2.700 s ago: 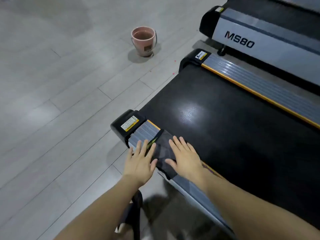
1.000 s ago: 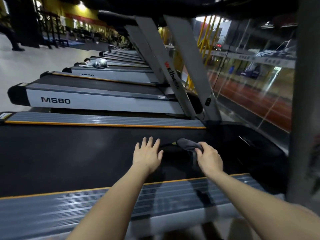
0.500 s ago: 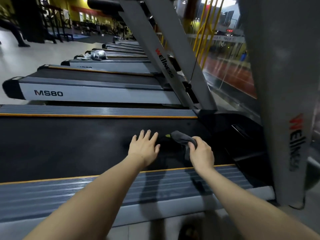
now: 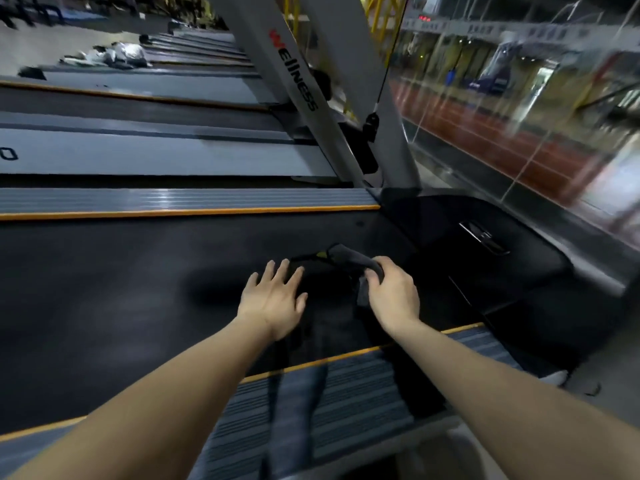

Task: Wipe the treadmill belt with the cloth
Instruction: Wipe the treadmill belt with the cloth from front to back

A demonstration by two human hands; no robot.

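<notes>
While the left hand (image 4: 273,299) lies flat with fingers spread and released on the black treadmill belt (image 4: 104,289), the right hand (image 4: 393,294) clenches a bunched dark grey cloth (image 4: 349,256) just beside it, near the belt's front end by the black motor cover (image 4: 485,271). The cloth rests against the belt, its far corner showing a small yellow tag. Both bare forearms reach across the ribbed grey side rail (image 4: 346,393) with its orange edge strip.

Beyond the treadmill belt (image 4: 121,306), the windows blur badly, and the right hand (image 4: 393,294) hides part of the dark cloth (image 4: 349,255).
</notes>
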